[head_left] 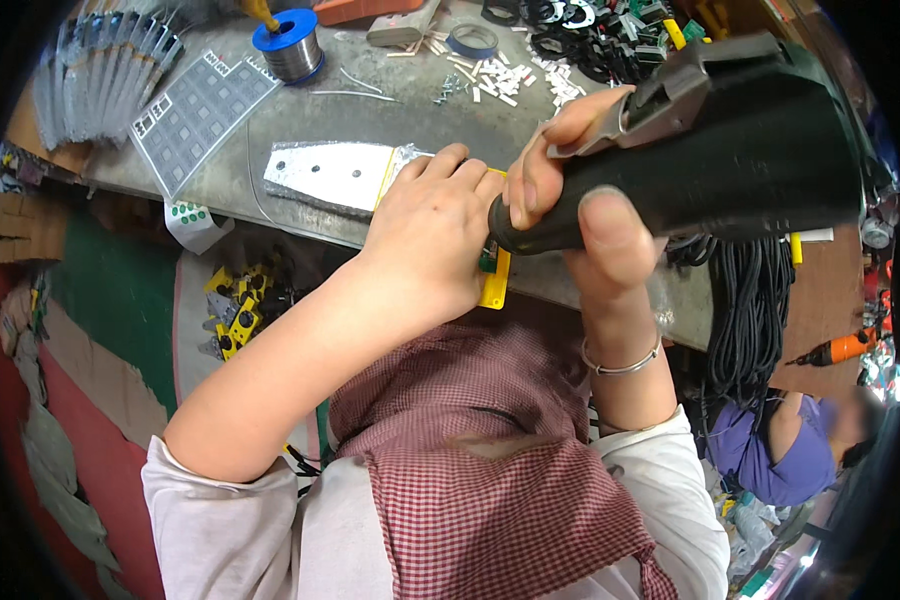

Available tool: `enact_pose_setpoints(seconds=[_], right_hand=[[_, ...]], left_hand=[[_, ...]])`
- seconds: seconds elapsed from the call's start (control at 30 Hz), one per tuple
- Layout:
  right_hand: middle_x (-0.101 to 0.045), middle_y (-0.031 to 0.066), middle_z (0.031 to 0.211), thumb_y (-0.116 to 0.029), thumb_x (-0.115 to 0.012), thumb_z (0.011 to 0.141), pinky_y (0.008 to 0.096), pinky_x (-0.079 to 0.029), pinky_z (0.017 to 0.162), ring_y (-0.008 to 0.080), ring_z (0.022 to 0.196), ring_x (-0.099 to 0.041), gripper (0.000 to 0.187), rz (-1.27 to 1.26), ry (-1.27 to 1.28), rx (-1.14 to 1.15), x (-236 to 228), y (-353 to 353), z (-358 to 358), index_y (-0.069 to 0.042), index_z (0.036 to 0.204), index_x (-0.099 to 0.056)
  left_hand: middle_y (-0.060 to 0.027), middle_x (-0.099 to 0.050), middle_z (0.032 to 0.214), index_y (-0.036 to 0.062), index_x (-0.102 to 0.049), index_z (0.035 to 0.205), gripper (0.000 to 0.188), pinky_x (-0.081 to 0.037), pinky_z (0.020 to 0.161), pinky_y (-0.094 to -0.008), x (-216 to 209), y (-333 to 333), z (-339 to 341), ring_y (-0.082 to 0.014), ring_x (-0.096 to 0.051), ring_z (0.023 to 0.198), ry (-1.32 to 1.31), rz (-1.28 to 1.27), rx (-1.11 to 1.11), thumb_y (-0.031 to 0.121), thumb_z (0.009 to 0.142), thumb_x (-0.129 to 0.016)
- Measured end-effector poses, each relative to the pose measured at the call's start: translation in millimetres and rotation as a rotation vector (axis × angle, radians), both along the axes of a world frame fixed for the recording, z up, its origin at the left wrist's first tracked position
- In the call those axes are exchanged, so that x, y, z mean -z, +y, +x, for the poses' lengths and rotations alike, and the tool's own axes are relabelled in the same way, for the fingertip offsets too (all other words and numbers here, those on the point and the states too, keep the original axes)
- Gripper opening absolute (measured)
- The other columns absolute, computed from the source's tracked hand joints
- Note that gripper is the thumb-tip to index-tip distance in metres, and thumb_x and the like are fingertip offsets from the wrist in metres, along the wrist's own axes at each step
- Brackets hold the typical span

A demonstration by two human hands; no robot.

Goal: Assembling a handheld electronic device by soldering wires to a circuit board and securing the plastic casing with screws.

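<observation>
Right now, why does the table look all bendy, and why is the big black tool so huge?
In the head view, the fisheye lens curves the grey metal workbench edge and leaves black corners. The black handheld tool, gripped by the right hand, sits close to the camera, so it looms large. The left hand is sharp; a shiny silver metal plate glares slightly.

Small electronics assembly workshop: worn metal bench (pixel 410 120) strewn with solder spool (pixel 292 45), tape roll (pixel 472 40), cut white sleeves (pixel 500 80), black parts (pixel 590 35), hanging cables (pixel 750 310), orange driver (pixel 838 350).
</observation>
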State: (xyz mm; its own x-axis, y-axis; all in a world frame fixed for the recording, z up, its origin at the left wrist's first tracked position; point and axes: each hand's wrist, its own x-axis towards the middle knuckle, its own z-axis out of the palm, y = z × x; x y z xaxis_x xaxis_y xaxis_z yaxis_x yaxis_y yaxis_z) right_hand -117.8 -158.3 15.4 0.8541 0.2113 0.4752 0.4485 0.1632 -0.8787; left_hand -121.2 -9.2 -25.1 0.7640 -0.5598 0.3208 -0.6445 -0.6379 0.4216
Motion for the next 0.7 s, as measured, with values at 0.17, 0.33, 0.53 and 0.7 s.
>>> enact_pose_setpoints(seconds=[0.17,0.33,0.53,0.7], right_hand=[[-0.060,0.0071,0.080,-0.034,-0.070,0.082,0.0290,-0.049,0.065,0.0156,0.070,-0.058,0.061,-0.050,0.099,0.065,-17.1,-2.4,5.5,0.005,0.125,-0.049],[-0.062,0.0070,0.086,-0.032,-0.064,0.088,0.0265,-0.048,0.067,0.0144,0.072,-0.059,0.048,0.060,-0.127,0.256,-45.0,-77.8,-10.0,0.001,0.123,-0.054],[-0.065,0.0106,0.101,-0.037,-0.066,0.092,0.0275,-0.048,0.081,0.0189,0.087,-0.062,0.049,-0.827,0.217,1.154,-92.3,-274.6,-43.5,-0.001,0.124,-0.057],[-0.062,0.0185,0.122,-0.037,-0.063,0.093,0.0355,-0.042,0.101,0.0285,0.117,-0.058,0.056,-1.356,0.198,1.293,-23.8,-421.6,-60.2,-0.001,0.134,-0.050]], left_hand=[[-0.0165,-0.056,0.116,-0.0021,-0.053,0.117,0.067,-0.040,0.102,-0.0440,-2.5,1.6,-0.9,-0.0358,-0.047,0.123,0.035,0.083,0.046,0.015,0.059,-0.080],[-0.0197,-0.049,0.135,0.0035,-0.045,0.136,0.082,-0.035,0.109,-0.0459,-14.1,12.0,2.1,-0.0390,-0.040,0.133,0.173,0.091,0.096,0.020,0.066,-0.083],[-0.0152,-0.053,0.137,0.0008,-0.049,0.134,0.042,-0.033,0.110,-0.0407,-27.5,13.3,15.8,-0.0266,-0.046,0.133,0.175,-0.420,-0.172,0.019,0.097,-0.050],[-0.0216,-0.051,0.131,-0.0006,-0.045,0.133,0.047,-0.029,0.109,-0.0535,7.5,-26.3,25.4,-0.0425,-0.042,0.130,-0.190,0.047,-0.173,0.005,0.086,-0.046]])
